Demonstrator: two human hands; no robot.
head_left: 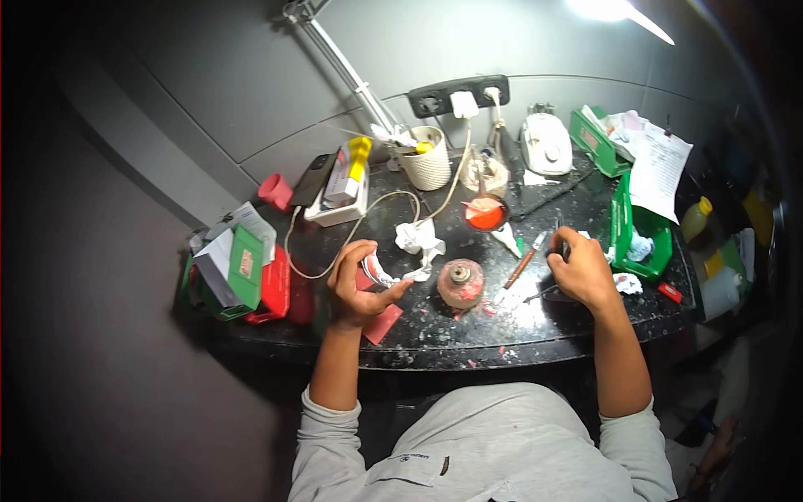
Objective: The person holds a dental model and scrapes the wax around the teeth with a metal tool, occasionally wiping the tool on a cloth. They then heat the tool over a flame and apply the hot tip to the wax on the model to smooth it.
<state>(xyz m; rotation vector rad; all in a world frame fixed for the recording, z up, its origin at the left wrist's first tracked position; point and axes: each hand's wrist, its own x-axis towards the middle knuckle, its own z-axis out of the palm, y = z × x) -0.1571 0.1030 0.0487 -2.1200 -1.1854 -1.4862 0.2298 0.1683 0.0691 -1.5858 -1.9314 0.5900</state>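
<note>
My left hand (355, 287) is curled around a white dental cast (381, 269) with red wax on its inner side, held above the bench. Beneath that hand lies a flat pink wax sheet (382, 325). My right hand (583, 269) is closed in a pinch over the bench's right part; something dark shows at its fingertips, too small to name. Just left of it lies a wax knife (524, 269) with a brown handle. Between my hands stands a round spirit burner (461, 284) smeared with pink wax. Behind it is a dark round dish (486, 215) of red wax.
Crumpled white tissue (420, 240) lies behind the cast. Green trays (642, 251) stand at right, and stacked green and red trays (249, 272) at left. A white cable (361, 224) loops across the black bench (401, 355). A woven pot (427, 167) stands at the back.
</note>
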